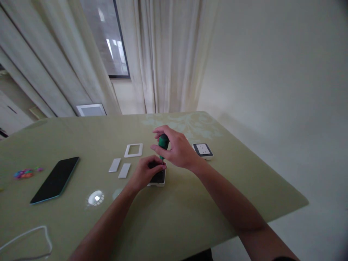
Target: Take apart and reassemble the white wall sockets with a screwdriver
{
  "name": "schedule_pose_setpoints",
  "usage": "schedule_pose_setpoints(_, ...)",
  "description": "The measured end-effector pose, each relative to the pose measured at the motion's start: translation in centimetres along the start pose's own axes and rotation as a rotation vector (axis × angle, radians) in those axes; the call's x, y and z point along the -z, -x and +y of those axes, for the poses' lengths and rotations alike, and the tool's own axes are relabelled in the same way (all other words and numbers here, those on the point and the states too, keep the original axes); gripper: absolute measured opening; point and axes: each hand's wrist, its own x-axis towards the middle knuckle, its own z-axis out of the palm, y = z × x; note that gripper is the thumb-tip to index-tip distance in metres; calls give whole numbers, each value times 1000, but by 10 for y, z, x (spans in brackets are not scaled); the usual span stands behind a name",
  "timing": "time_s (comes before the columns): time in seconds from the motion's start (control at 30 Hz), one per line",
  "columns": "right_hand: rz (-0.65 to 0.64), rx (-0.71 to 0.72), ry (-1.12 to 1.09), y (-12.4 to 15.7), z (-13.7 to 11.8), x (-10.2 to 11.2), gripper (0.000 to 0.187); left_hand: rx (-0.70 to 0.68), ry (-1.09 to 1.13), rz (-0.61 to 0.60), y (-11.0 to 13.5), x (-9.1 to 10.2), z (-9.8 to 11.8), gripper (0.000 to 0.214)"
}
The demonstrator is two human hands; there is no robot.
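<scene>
My right hand [178, 148] is closed around the green handle of a screwdriver [163, 142], which stands nearly upright with its shaft pointing down. At the lower end of that shaft, the thumb and forefinger of my left hand [145, 172] come together in a pinch. Whether a screw sits between them is too small to see. Below the fingers lies a wall socket or switch unit [160, 178] with a black face and white sides, partly covered by my left hand. A white rectangular frame [126, 150] and two white cover plates [115, 165] [124, 170] lie to the left.
Right of my hands sits a second socket unit [203, 150] with a white face. Farther left on the green table [185, 217] are a dark tablet [56, 180], small colourful pieces [25, 174] and a white cable [45, 235]. Curtains [168, 54] and a wall stand behind.
</scene>
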Motion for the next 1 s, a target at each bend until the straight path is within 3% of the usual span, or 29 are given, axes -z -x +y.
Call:
schedule_pose_setpoints(0.13, 36, -8, 129, -1, -1, 4, 25, -52, -100, 49, 4, 17, -3, 51)
schedule_pose_setpoints(0.2, 82, -25, 152, -1, 0, 9, 31, -81, -189, -68, 11, 34, -5, 70)
schedule_pose_setpoints(0.3, 165, -45, 144, -2, 2, 13, 39, -42, -252, -237, 19, 51, -10, 68)
schedule_pose_setpoints(0.57, 101, 35, 70, 1, 7, -12, 43, -78, -284, -136, 17, 25, -19, 69)
schedule_pose_setpoints(1.0, 112, 59, 97, 2, 10, -11, 44, -59, -230, -152, 18, 26, -16, 66)
